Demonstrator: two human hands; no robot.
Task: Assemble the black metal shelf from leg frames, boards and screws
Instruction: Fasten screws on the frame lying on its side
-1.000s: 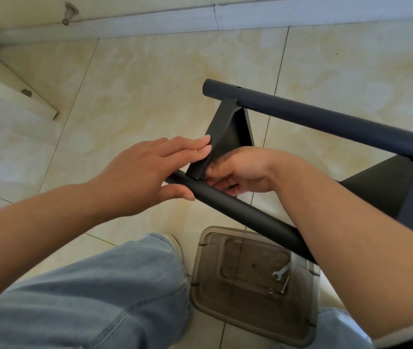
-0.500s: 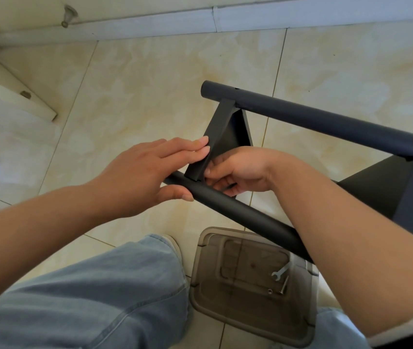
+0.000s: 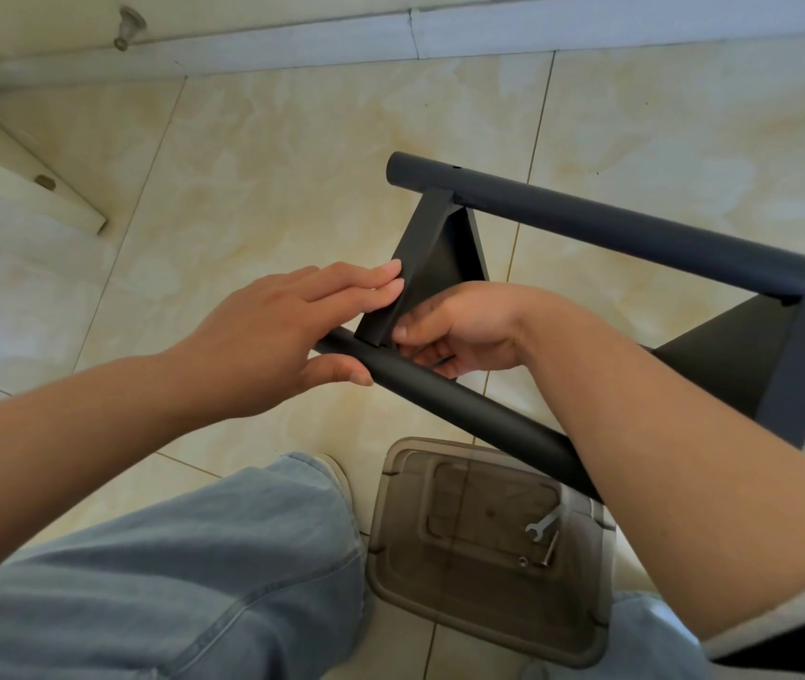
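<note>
The black metal shelf lies on its side over the tiled floor, with a far leg tube [image 3: 636,223] and a near leg tube [image 3: 464,409] running left to right. A black board [image 3: 425,262] spans the two tubes near their left ends. My left hand [image 3: 273,336] wraps the end of the near tube, thumb under it, fingertips pressed on the board's edge. My right hand [image 3: 459,331] is curled behind the near tube at the board's corner; whatever its fingers pinch is hidden. A second board [image 3: 754,365] joins the tubes at the right.
A clear smoky plastic tray [image 3: 390,557] sits on the floor below the near tube, holding a small wrench [image 3: 543,525] and a screw [image 3: 550,549]. My jeans leg [image 3: 170,581] fills the lower left. A white baseboard [image 3: 292,41] and a door edge [image 3: 22,188] border the far floor.
Hands and shelf hold nearly the same place; only the view drifts slightly and my right fingers shift a little at the board's corner.
</note>
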